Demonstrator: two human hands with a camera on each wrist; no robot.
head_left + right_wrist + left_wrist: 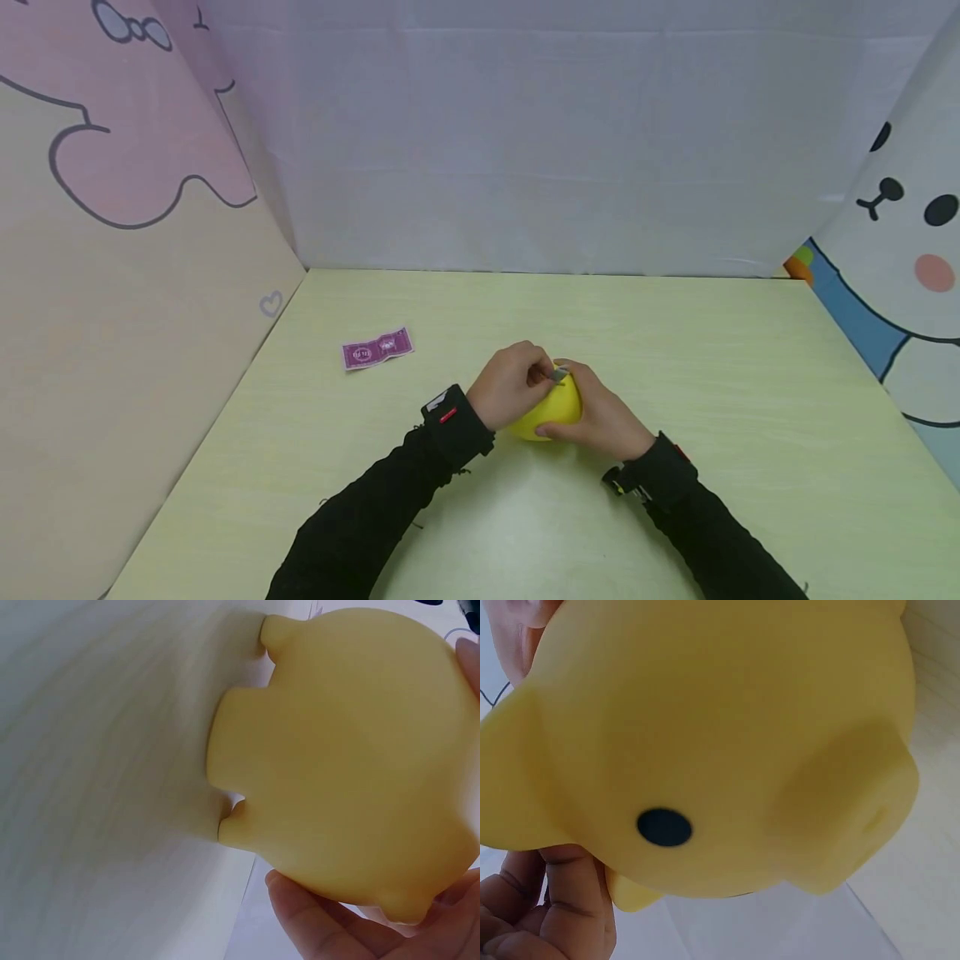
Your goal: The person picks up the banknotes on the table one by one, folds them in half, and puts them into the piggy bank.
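A yellow piggy bank stands on the table between the two hands. My right hand grips its side, fingers on the far side and thumb on the near side; in the right wrist view, its fingers curl against the rounded body. Above the top of the bank, my left hand pinches a small greyish slip, perhaps a folded note, mostly hidden by the fingers. The left wrist view shows the piggy bank's black eye and snout close up.
A purple play banknote lies creased on the pale table, left of the hands. A white sheet hangs behind the table. Cartoon-printed sheets stand at the left and right sides.
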